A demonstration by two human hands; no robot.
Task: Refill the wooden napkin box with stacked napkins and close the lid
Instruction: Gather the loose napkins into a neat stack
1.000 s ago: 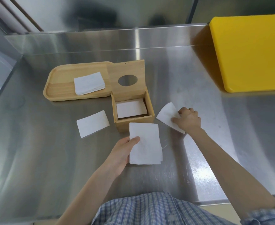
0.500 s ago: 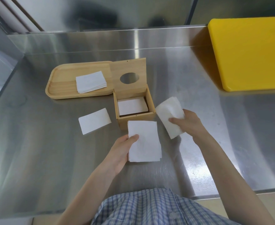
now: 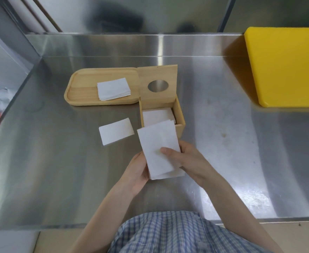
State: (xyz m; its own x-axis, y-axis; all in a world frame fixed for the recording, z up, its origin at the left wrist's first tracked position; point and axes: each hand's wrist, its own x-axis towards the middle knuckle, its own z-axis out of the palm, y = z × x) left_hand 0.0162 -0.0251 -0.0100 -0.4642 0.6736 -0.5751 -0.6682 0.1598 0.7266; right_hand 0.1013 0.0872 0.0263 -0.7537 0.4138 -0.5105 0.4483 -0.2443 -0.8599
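Both hands held a small stack of napkins (image 3: 158, 151) above the worktop (image 3: 232, 143): the left hand (image 3: 137, 172) gripped its left edge, and the right hand (image 3: 184, 159) was clamped on it with the thumb on top. Just beyond this grip stood the wooden box (image 3: 179, 115), lid (image 3: 157, 84) open, napkins inside. To the left of the grip one napkin (image 3: 116, 131) lay alone, and further away a tray (image 3: 80, 88) carried more.

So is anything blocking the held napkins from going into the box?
Nothing visible. The lid stands open behind the wooden box, and the napkins held by both hands sit just in front of its opening.
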